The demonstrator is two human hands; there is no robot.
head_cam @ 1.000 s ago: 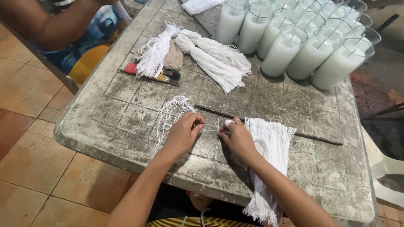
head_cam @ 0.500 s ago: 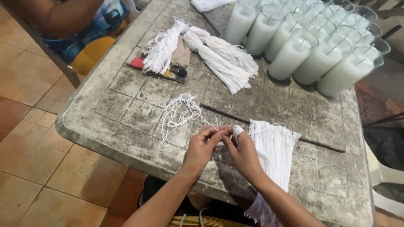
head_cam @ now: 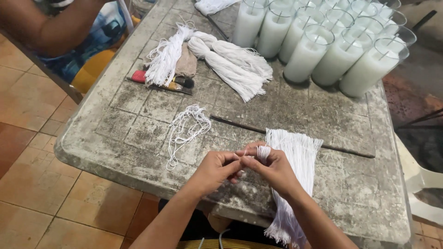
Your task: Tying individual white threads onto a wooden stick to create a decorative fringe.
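At the near edge of a worn, grey moulded plastic table point(head_cam: 138, 115), a person's left hand point(head_cam: 214, 168) and right hand point(head_cam: 272, 168) meet fingertip to fingertip, both pinching a thin white cotton string wound in loops around the right forefinger point(head_cam: 263, 152). Directly under the right wrist, a flat bundle of cut white strings point(head_cam: 295, 157) lies with its long axis running from mid-table over the near edge, closer to the right hand. A loose tangle of white string point(head_cam: 187, 127) rests just left of the left hand. Tall glass candles filled with white wax point(head_cam: 323, 46) crowd the far right corner.
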